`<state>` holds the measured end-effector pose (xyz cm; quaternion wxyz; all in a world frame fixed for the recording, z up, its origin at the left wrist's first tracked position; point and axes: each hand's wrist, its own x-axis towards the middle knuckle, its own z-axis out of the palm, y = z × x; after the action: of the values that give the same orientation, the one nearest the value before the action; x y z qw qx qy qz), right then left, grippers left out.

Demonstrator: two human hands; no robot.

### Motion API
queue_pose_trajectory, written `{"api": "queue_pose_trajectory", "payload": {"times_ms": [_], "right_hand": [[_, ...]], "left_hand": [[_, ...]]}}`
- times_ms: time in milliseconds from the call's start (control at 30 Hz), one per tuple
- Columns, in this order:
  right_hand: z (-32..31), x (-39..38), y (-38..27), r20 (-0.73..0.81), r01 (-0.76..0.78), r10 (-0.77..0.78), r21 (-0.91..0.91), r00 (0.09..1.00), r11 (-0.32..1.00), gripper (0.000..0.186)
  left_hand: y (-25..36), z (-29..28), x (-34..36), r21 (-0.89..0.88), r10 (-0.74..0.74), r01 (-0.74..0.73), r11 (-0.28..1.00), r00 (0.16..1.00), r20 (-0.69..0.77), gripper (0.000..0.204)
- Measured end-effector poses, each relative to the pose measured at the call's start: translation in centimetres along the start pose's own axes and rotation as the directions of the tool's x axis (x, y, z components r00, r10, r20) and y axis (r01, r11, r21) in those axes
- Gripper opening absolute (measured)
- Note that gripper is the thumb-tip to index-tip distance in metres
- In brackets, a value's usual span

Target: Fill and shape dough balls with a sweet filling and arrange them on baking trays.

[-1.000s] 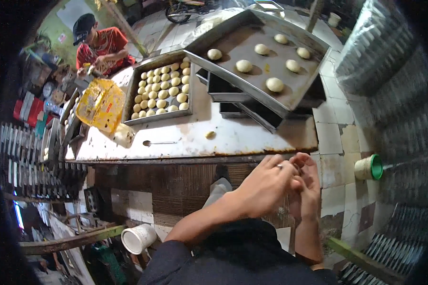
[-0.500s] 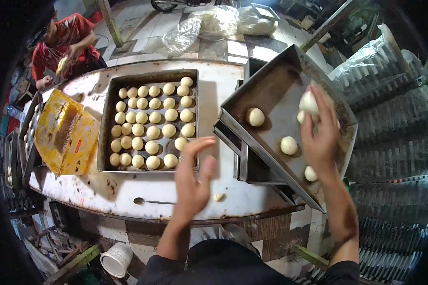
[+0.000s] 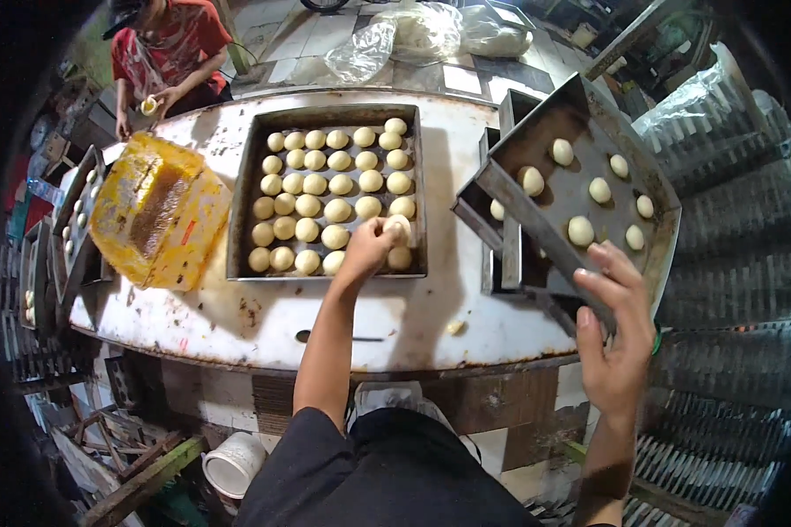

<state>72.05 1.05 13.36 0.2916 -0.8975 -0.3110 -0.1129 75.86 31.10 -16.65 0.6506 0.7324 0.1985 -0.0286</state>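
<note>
"What's the left hand (image 3: 369, 249) doing?"
"It's pinching a dough ball (image 3: 398, 225) between nearly closed fingers, near the square tray (image 3: 334, 112)'s near right corner, seemingly setting it in."
"And the right hand (image 3: 620, 338)?"
"It's hanging loosely open, holding nothing visible, by the angled tray (image 3: 540, 217)'s near corner."
"Next?"
"Probably easing that pinch without nudging neighbours."

- We've got one table (image 3: 193, 323): whitish top, brown marks, worn brown edge.
- Landmark on it, we take the rectangular metal tray (image 3: 334, 115), one long side toward us.
- Left of that tray, just beside it: we log a yellow container (image 3: 202, 227).
- Right of the tray, apart from it: we log a tray stack (image 3: 540, 224), top one askew.
- On the tray's near side: we mark a spoon (image 3: 303, 335), partly hidden.
- Near side, right of the tray: small yellowish scrap (image 3: 455, 327).
</note>
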Motion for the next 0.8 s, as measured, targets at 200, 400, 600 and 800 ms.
{"api": "queue_pose_trajectory", "payload": {"times_ms": [200, 400, 600, 800], "right_hand": [[6.7, -7.3, -5.4, -0.118, 0.058, -0.035, 0.202, 0.992, 0.978, 0.018], [28.4, -12.4, -9.0, -0.271, 0.271, -0.193, 0.289, 0.943, 0.918, 0.023], [34.0, -14.9, -12.5, 0.054, 0.144, -0.169, 0.313, 0.984, 0.939, 0.023], [38.7, -11.9, -8.2, 0.261, 0.034, 0.004, -0.14, 0.965, 0.99, 0.016]], "left_hand": [[3.8, -5.4, -16.3, -0.57, 0.123, -0.14, 0.81, 0.99, -0.069, 0.029], [-3.3, -4.8, -27.2, -0.359, -0.138, 0.162, 0.919, 0.986, 0.093, 0.028], [-8.7, -13.1, -31.3, -0.771, -0.349, 0.229, 0.595, 0.937, 0.009, 0.035], [-8.4, -27.8, -28.8, -0.861, -0.312, -0.018, 0.508, 0.928, -0.203, 0.031]]}}
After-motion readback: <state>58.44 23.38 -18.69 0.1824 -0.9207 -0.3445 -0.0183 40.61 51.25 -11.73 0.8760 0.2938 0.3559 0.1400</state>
